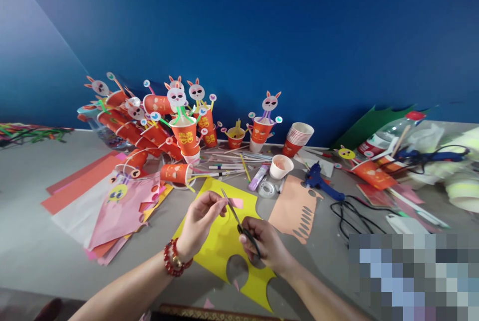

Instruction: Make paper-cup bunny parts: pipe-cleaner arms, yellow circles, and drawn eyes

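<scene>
My right hand [265, 246] grips small scissors [234, 213], blades pointing up and left. My left hand [200, 221], with a red bead bracelet at the wrist, pinches a small pink paper piece [236, 203] right at the scissor blades. Both hands hover over a yellow foam sheet [220, 241] with round holes cut out of it, lying on the grey table [37, 246].
Behind stand many orange paper cups with rabbit faces [185, 134], a stack of cups [297, 139], a white cup [280, 165], markers and sticks. A blue glue gun [318, 181] with black cable, a peach sheet [292, 209], tape roll [267, 189] and pink and red sheets [112, 206] lie around.
</scene>
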### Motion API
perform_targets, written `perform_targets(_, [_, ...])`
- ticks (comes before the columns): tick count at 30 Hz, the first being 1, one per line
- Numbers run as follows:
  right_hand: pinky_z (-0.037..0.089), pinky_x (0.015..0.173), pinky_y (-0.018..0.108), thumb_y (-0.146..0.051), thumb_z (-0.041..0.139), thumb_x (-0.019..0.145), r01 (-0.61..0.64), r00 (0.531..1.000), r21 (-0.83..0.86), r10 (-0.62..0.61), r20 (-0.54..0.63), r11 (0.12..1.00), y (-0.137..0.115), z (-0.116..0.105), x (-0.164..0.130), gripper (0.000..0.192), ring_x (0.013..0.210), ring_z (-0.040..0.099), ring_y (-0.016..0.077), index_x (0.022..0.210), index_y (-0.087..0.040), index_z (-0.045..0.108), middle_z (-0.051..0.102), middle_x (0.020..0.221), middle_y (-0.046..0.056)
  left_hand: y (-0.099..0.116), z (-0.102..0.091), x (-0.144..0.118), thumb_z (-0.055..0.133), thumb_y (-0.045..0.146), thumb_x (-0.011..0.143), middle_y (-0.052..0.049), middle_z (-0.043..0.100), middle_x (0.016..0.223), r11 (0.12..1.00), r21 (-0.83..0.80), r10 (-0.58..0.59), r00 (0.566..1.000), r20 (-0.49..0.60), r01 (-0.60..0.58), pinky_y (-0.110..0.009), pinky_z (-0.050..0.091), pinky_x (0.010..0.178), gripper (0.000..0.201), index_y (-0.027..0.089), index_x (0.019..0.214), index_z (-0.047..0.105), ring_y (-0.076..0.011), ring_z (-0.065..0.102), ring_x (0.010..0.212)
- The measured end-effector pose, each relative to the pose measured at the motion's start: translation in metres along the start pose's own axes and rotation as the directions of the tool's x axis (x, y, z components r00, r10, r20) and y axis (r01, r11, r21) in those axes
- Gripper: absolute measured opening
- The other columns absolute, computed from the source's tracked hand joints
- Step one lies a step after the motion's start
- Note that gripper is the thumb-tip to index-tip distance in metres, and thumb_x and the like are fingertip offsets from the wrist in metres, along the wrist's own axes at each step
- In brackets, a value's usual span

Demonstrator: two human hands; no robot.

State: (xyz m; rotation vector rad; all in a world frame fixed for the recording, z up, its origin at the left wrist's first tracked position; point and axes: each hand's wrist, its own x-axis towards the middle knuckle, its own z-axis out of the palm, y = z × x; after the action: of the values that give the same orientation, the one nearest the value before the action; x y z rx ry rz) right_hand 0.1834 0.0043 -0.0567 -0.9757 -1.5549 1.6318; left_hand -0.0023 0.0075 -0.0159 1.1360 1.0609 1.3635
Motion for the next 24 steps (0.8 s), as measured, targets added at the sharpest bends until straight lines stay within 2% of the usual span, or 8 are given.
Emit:
perform_targets(5, [0.025,0.036,0.019,-0.073,0.065,0.074,0.023,1.000,-0.001,-0.024,-0.003,1.000,0.0009,0.0004,0.0005,0.059,0.035,0.039,0.0069,0.065,-0.023,0.035,0.037,0.047,-0.009,-0.0011,-0.0002,-0.0002,0.067,0.040,0.088,-0.001,0.062,0.071,1.000,-0.014,-0.003,1.000,-0.003,0.003,-0.024,0.046,0.067,0.026,0.017,0.079,0.061,-0.0124,0.055,0.067])
perform_targets(12, [0.026,0.037,0.019,-0.074,0.064,0.075,0.011,1.000,-0.021,-0.011,0.008,1.000,0.0044,-0.0017,0.0011,0.060,0.036,0.039,0.0065,0.064,-0.024,0.034,0.040,0.046,-0.009,0.0047,0.0005,0.0010,0.061,0.037,0.093,-0.006,0.070,0.078,1.000,-0.015,0.009,0.998,0.055,-0.008,-0.028,0.046,0.070,0.024,0.018,0.079,0.056,-0.0161,0.060,0.074])
perform_targets(17, [0.026,0.036,0.019,-0.073,0.066,0.074,0.016,1.000,-0.003,-0.016,0.012,1.000,0.0033,-0.0004,0.0013,0.060,0.035,0.039,0.0063,0.064,-0.024,0.033,0.041,0.045,-0.009,0.0027,0.0001,0.0008,0.063,0.037,0.092,-0.004,0.068,0.075,1.000,-0.029,0.003,0.999,0.042,-0.002,-0.027,0.046,0.070,0.024,0.018,0.079,0.057,-0.0153,0.059,0.072])
perform_targets(24, [0.028,0.037,0.018,-0.070,0.070,0.072,-0.068,0.997,0.047,0.069,-0.029,0.997,-0.0020,-0.0049,0.0027,0.059,0.035,0.039,0.0059,0.065,-0.023,0.034,0.040,0.045,-0.010,-0.0048,-0.0071,0.0052,0.067,0.037,0.088,-0.001,0.060,0.071,0.999,-0.032,0.025,0.998,-0.052,-0.027,-0.024,0.046,0.066,0.023,0.017,0.079,0.061,-0.0128,0.055,0.067])
